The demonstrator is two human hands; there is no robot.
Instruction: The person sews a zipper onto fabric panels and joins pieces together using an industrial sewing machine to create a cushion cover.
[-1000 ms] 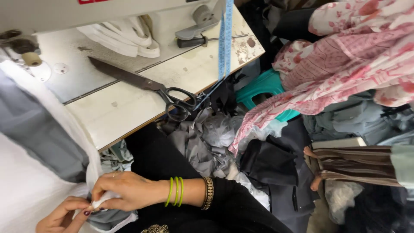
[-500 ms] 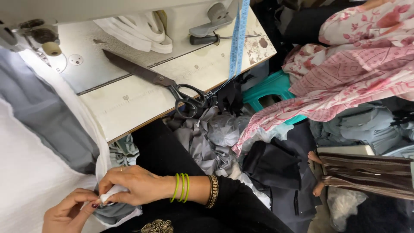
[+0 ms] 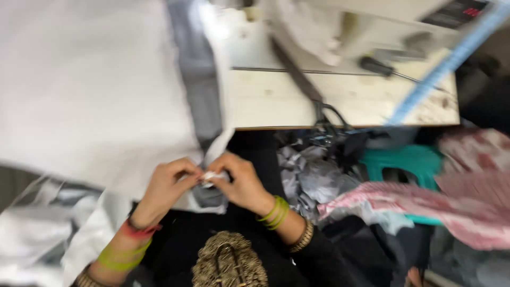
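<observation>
Together, the left hand [image 3: 167,183] and right hand [image 3: 239,180] pinch one corner of the white cloth [image 3: 95,95] between fingertips, just below the table [image 3: 340,98] edge, seemingly to work the hem closely. Scissors [image 3: 313,103] lie on that table.

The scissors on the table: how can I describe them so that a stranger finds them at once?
Start at the pale wooden sewing table, below the cream sewing machine. The scissors lie slanted on it, their black loop handles over the front edge. They are dark and long, unlike the small black-handled tool further back.
</observation>
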